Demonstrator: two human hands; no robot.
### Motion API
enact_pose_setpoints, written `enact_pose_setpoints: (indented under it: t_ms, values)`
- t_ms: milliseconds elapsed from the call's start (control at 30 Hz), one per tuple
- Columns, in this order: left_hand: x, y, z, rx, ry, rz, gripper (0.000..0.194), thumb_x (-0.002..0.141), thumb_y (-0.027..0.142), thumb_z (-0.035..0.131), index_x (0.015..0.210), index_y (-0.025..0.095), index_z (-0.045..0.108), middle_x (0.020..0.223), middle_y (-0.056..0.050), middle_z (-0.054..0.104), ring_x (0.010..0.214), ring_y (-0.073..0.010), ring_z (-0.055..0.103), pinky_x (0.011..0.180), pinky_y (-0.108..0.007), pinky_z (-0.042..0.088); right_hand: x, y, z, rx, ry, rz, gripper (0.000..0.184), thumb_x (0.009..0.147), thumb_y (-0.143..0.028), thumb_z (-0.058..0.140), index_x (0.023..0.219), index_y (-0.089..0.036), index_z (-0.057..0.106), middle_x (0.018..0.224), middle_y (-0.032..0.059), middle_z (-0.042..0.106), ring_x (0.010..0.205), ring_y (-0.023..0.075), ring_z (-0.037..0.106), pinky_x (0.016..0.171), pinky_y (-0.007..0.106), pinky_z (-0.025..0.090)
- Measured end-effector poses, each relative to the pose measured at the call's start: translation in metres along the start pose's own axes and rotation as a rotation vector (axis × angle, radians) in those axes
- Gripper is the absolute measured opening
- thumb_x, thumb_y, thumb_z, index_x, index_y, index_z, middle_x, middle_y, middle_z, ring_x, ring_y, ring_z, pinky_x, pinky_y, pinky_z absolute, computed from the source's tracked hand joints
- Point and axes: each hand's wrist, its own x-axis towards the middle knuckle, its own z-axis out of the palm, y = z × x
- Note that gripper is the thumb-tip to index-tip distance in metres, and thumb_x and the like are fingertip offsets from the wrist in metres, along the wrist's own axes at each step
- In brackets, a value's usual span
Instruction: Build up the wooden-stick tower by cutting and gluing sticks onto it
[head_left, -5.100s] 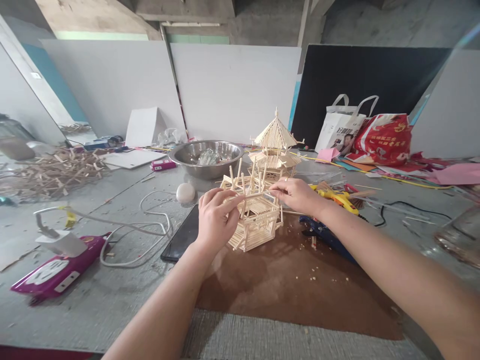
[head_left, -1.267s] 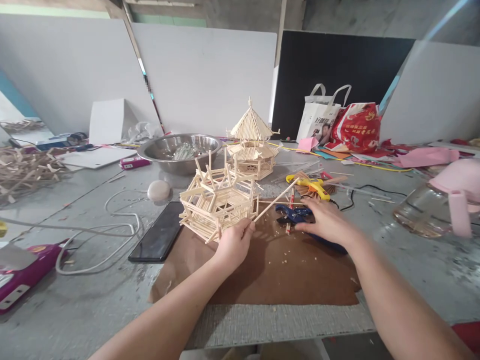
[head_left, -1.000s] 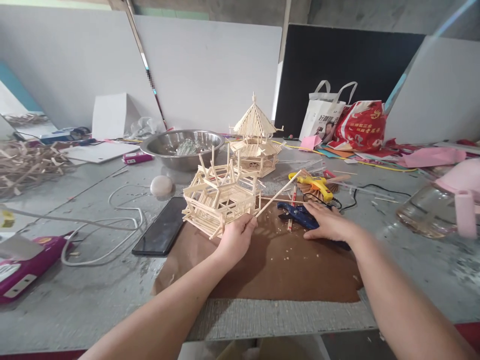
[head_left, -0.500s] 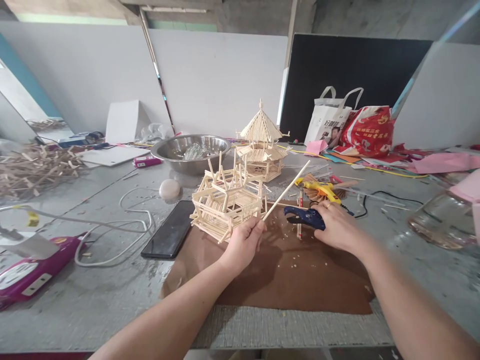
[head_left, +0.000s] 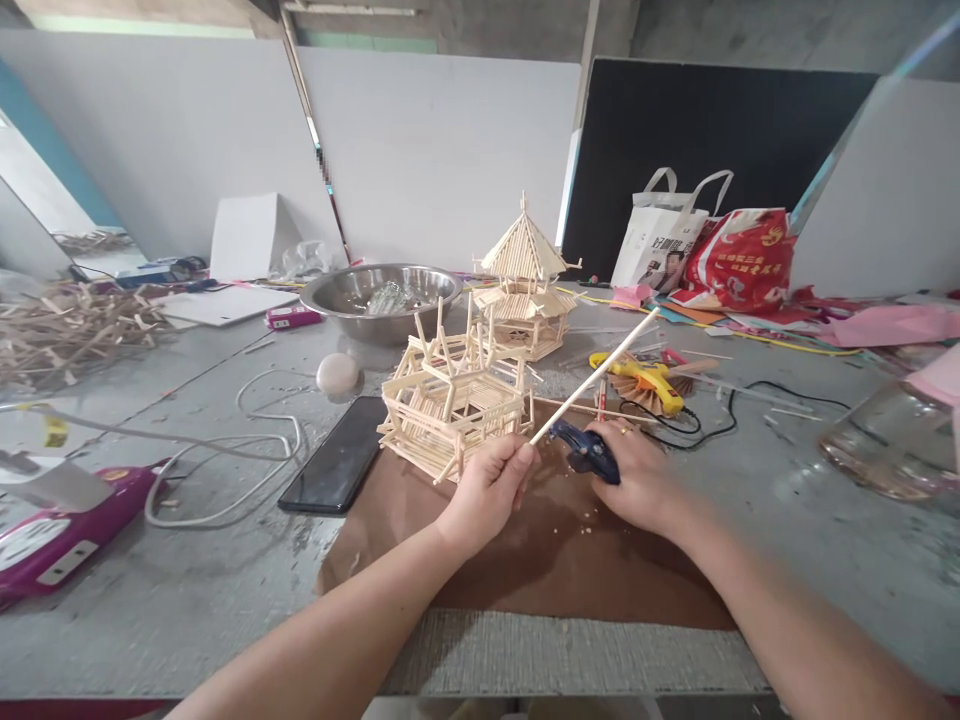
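Note:
My left hand (head_left: 495, 492) pinches the lower end of a thin wooden stick (head_left: 600, 370), which slants up to the right. Wrapped round a dark blue hand cutter (head_left: 589, 452) is my right hand (head_left: 637, 475); the tool's jaws are close to the stick just above my left fingers. Whether the jaws touch it I cannot tell. Just behind my left hand stands a half-built stick pavilion (head_left: 454, 410) with several posts pointing up. A roofed stick pagoda (head_left: 525, 270) rises farther back. Brown sheeting (head_left: 525, 570) with pale crumbs lies under both hands.
A black phone (head_left: 334, 455) and a white round object (head_left: 337, 375) lie left of the pavilion. The steel bowl (head_left: 382, 305) is behind. On the right are a yellow glue gun (head_left: 649, 380) with a cord and a glass jar (head_left: 877, 450). A purple power strip (head_left: 97, 520) sits left.
My right hand has moved left with the cutter, bringing its jaws up to the stick. The stick leans a little more to the right; my left hand stays nearly in place.

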Motion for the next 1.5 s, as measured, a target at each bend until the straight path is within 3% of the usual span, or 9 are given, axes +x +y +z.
enact_pose_setpoints:
  t_ms: [167, 567, 967, 1300, 1400, 1500]
  values:
    - [-0.001, 0.0, 0.001, 0.01, -0.047, 0.012, 0.03, 0.084, 0.041, 0.038, 0.07, 0.017, 0.047, 0.047, 0.007, 0.037, 0.041, -0.0062, 0.037, 0.044, -0.019, 0.032, 0.003, -0.011, -0.006, 0.016, -0.108, 0.098, 0.034, 0.064, -0.015, 0.049, 0.098, -0.016, 0.046, 0.094, 0.0087, 0.056, 0.087, 0.0234, 0.05, 0.075, 0.035, 0.041]
    - [-0.003, 0.001, 0.006, 0.018, -0.133, -0.053, 0.04, 0.08, 0.05, 0.039, 0.057, 0.018, 0.041, 0.045, 0.006, 0.038, 0.04, -0.0065, 0.036, 0.041, -0.02, 0.029, 0.002, -0.021, -0.004, 0.018, -0.114, 0.066, 0.036, 0.062, -0.017, 0.051, 0.098, -0.017, 0.047, 0.093, 0.0082, 0.056, 0.086, 0.0223, 0.051, 0.076, 0.033, 0.04]
    - [-0.002, 0.0, 0.008, 0.029, -0.144, -0.001, 0.041, 0.082, 0.047, 0.038, 0.055, 0.017, 0.042, 0.042, 0.005, 0.039, 0.038, -0.0062, 0.036, 0.04, -0.02, 0.029, 0.003, -0.024, -0.006, -0.001, -0.14, 0.092, 0.029, 0.064, -0.022, 0.049, 0.092, -0.016, 0.049, 0.086, 0.0072, 0.058, 0.082, 0.0229, 0.053, 0.074, 0.033, 0.04]
    - [-0.003, 0.005, 0.009, 0.088, -0.126, -0.039, 0.045, 0.083, 0.049, 0.035, 0.05, 0.017, 0.04, 0.04, 0.005, 0.04, 0.038, -0.0064, 0.038, 0.042, -0.019, 0.03, 0.002, -0.022, -0.003, -0.002, -0.142, 0.075, 0.029, 0.063, -0.02, 0.05, 0.092, -0.017, 0.049, 0.086, 0.0072, 0.058, 0.082, 0.0222, 0.053, 0.074, 0.033, 0.04]
    - [-0.003, 0.003, 0.009, 0.071, -0.109, -0.053, 0.042, 0.082, 0.048, 0.037, 0.053, 0.017, 0.04, 0.042, 0.005, 0.04, 0.038, -0.006, 0.037, 0.041, -0.019, 0.03, 0.002, -0.019, -0.005, -0.014, -0.089, 0.021, 0.03, 0.064, -0.021, 0.051, 0.094, -0.017, 0.049, 0.089, 0.008, 0.057, 0.084, 0.0229, 0.051, 0.076, 0.034, 0.04]
    - [-0.002, 0.002, 0.007, 0.061, -0.094, -0.059, 0.037, 0.082, 0.046, 0.038, 0.059, 0.017, 0.043, 0.046, 0.006, 0.04, 0.037, -0.0052, 0.035, 0.039, -0.019, 0.028, 0.004, -0.009, -0.007, -0.084, 0.109, -0.039, 0.041, 0.066, -0.023, 0.053, 0.105, -0.014, 0.045, 0.102, 0.0134, 0.051, 0.099, 0.0266, 0.044, 0.087, 0.039, 0.035]
